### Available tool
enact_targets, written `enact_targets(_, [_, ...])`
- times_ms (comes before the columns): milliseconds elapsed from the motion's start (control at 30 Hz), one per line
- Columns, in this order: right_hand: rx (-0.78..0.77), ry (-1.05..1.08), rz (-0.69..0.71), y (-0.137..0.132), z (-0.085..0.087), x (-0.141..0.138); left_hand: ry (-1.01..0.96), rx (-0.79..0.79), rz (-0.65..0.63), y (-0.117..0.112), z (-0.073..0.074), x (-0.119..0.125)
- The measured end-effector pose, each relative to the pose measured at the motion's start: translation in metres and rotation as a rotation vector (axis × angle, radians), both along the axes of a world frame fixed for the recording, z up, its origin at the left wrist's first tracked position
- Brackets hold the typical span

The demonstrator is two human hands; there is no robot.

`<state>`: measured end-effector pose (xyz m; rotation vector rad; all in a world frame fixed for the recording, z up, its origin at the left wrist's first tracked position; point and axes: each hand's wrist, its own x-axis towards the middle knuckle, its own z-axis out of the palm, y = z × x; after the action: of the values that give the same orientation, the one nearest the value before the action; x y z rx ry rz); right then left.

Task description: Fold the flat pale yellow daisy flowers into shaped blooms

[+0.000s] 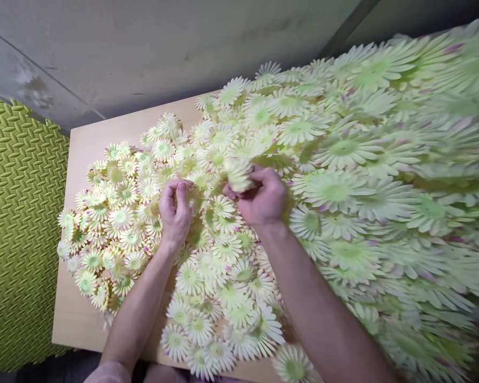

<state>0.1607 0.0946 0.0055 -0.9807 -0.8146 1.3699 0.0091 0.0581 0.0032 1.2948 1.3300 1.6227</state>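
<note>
Flowers (239, 223) everywhere, heaping over a pale wooden tabletop (104, 133), pile climbing way higher toward the right and near side. Fabric or paper daisies by the look, cream petals with green centres, some pinkish tips. Judging them feather-light, floppy, easy to crease, nothing slippery about them. Probably best pinching by the firm green centre or from underneath at the base rather than tugging thin petals, which look like bending or tearing first.

Left hand (175, 207) hovering over the middle of the pile, grip pressed together, thumb meeting fingertips, seemingly nipping something tiny; can't make out what exactly. Right hand (261, 199) just beside it, curling round a bunched-up daisy (238, 174), pinching it between thumb and fingers, held just above the heap.

Counting: two hands, one tabletop, one daisy actually in hand. Loose ones lying around, honestly way too many for tallying, easily dozens on the left alone and loads more blurring out on the right.

Green foam mat (19, 229) with a woven pattern lying off to the left, grey wall (163, 48) behind at the far side.
</note>
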Motion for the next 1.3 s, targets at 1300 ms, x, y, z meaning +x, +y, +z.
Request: enact_targets(1300, [0.131,-0.102,0.056,-0.002,0.001,0.002,-0.124,-0.090,0.095,0.002,-0.002,-0.005])
